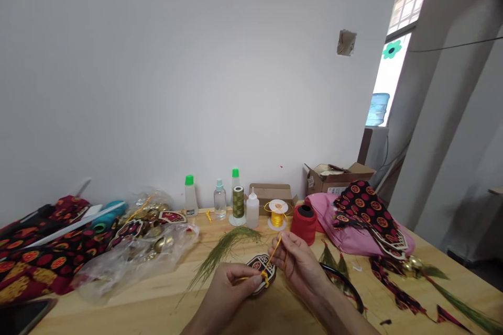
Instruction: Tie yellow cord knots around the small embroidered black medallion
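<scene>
Yellow cord [275,249] runs between my two hands above the table. My left hand [231,289] is closed, its thumb and forefinger pinching the cord close to a yellow knot [265,276]. Raised a little higher, my right hand [294,256] grips a length of the same cord between thumb and fingers. Just behind the fingers is a dark embroidered patch [257,263] with a pale border; the left fingers cover part of it. Whether the patch hangs from the cord or rests on the table, I cannot tell. Green tassel threads [226,248] lie beyond the left hand.
Along the wall stand a green-capped bottle [190,196], an olive thread spool [238,203], a squeeze bottle [252,210], a yellow cord spool [277,215] and a red thread cone [305,224]. Plastic-bagged gold bells [157,225] sit left; pink cloth [353,238] and a black ring [348,282] lie right.
</scene>
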